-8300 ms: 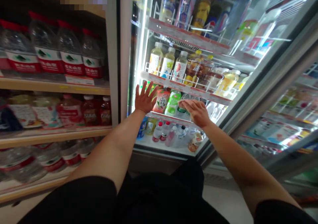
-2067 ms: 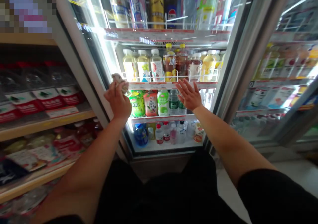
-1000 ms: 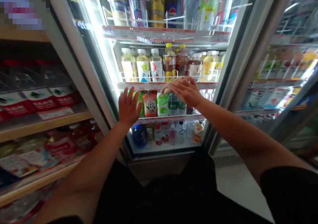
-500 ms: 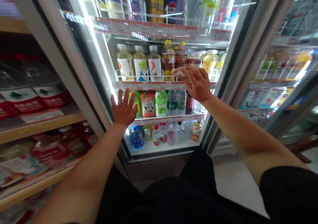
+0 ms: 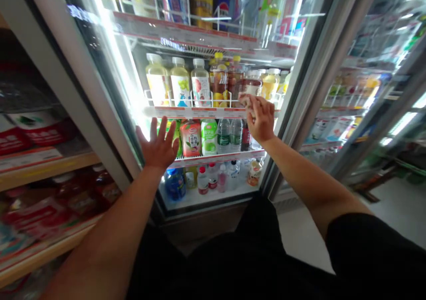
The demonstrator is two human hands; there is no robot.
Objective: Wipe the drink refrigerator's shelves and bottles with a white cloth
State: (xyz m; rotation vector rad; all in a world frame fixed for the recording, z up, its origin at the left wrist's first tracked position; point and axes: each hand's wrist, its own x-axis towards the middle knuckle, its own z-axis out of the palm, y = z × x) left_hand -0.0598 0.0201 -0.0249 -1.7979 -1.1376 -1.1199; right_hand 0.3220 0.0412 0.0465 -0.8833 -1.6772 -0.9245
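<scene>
My right hand is closed around a crumpled pale cloth, in front of the right half of the cooler's middle shelf. The cloth appears to rest on the glass door of the cooler. Lower and to the left, my left hand is open, fingers spread, with its palm towards the same glass. Whether the palm touches the glass I cannot tell. Behind the glass, near the left hand, is a red-labelled drink bottle. White-capped bottles, among them one with a green grape label, stand on the shelf above.
On the left, an open wooden shelf holds shrink-wrapped bottles and red packs. Another glass-fronted cooler stands on the right. Below the door, the wearer's black-clothed knee is close to the cooler's base. Grey floor shows at lower right.
My right hand has moved with the cloth to the right and slightly down across the cooler front. The left hand keeps its place. The whole view has turned a little to the right.
</scene>
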